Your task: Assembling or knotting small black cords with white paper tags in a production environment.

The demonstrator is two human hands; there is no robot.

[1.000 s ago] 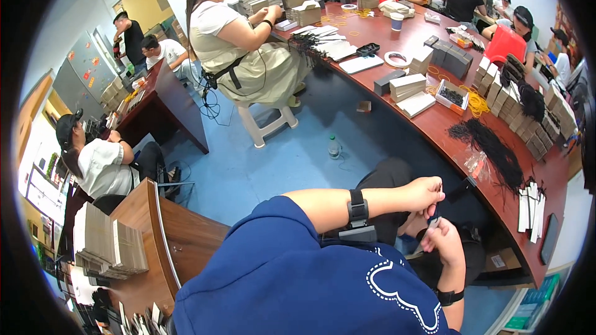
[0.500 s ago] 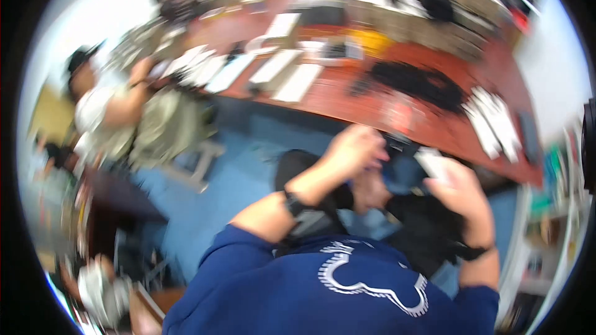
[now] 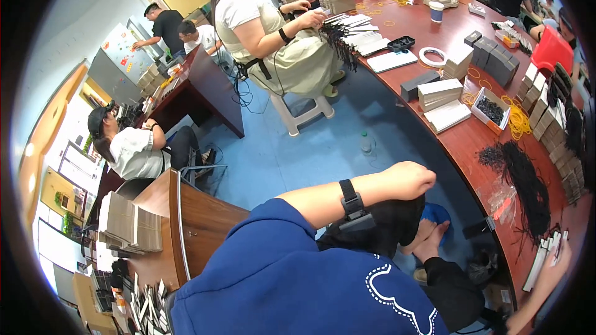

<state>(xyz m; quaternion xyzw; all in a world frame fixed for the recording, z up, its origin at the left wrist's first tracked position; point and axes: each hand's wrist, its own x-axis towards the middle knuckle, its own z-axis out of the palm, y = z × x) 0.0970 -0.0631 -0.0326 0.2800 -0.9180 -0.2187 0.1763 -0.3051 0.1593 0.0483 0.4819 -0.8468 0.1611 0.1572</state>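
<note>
My left hand [image 3: 410,180] is raised above my lap, its fingers curled in; anything inside them is hidden. At the right rim of the view my right hand [image 3: 552,272] is closed at a small stack of white card strips [image 3: 539,265] on the table edge, partly bent by the lens. A long bundle of black cords [image 3: 528,189] lies on the red-brown table [image 3: 456,142], just beyond that stack. Near the cords is a clear plastic piece with a red mark [image 3: 500,201].
An open box of small black parts [image 3: 490,110] stands beside yellow rubber bands [image 3: 519,121]. White card stacks [image 3: 439,94], a tape roll [image 3: 433,57] and a paper cup [image 3: 436,12] are farther back. A co-worker [image 3: 261,31] sits at far left. A bottle [image 3: 365,143] stands on the floor.
My view has swung to the left. My right hand, which held a white strip over my lap, is now at the strip stack on the table. My left hand has left my lap's middle.
</note>
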